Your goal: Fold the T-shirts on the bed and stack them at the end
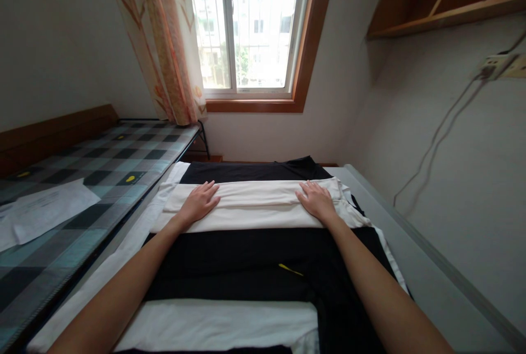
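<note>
Both hands lie on a folded white garment (258, 194) that stretches across a layered pile of clothes. My left hand (200, 201) rests flat near its left end, fingers spread. Near the right end, my right hand (316, 200) presses palm down, its fingers apart too. Behind the white cloth is a black garment (238, 172). A wider black garment (230, 261) with a small yellow mark lies in front, and another white piece (222, 324) is nearest to me.
A checkered mattress (139, 148) with paper sheets (51, 209) is on the left. Ahead are a curtain (164, 41) and a window (255, 30). A wall shelf (452, 9) and a hanging cable (435, 135) are at the right.
</note>
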The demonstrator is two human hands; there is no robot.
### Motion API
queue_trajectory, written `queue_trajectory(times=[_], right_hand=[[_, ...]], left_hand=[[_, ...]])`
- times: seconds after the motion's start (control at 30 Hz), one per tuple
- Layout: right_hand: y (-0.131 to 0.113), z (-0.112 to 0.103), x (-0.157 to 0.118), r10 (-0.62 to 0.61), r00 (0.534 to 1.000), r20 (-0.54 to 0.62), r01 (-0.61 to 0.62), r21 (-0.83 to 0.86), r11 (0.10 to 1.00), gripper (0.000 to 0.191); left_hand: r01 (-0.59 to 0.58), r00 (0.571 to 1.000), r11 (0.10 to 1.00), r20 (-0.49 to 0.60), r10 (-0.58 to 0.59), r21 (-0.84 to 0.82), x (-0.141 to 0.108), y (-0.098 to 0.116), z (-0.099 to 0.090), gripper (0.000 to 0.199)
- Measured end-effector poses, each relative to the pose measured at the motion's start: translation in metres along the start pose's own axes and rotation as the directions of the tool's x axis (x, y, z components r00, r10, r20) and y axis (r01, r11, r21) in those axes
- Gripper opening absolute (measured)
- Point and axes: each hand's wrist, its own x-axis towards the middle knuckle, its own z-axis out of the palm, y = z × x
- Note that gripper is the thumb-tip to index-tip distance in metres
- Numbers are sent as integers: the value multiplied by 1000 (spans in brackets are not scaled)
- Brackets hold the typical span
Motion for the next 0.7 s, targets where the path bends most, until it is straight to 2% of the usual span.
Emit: queue_trajectory(times=[0.17,0.27,0.47,0.7], right_hand=[[0,0,0,-6,1000,3,6,-10,1000,55],[1,1,1,-2,1000,5,2,-8,1000,55],[1,1,1,-7,1000,4,7,-1,1000,55],[0,2,1,2,1000,-4,-2,10,1000,55]], left_hand=[[98,995,995,33,-99,32,0,5,-3,63],[111,992,993,60,-114,41,1,-1,-6,59],[155,987,982,18,-158,111,2,-43,-20,50],[297,952,949,44,-303,106,11,-86,-39,51]])
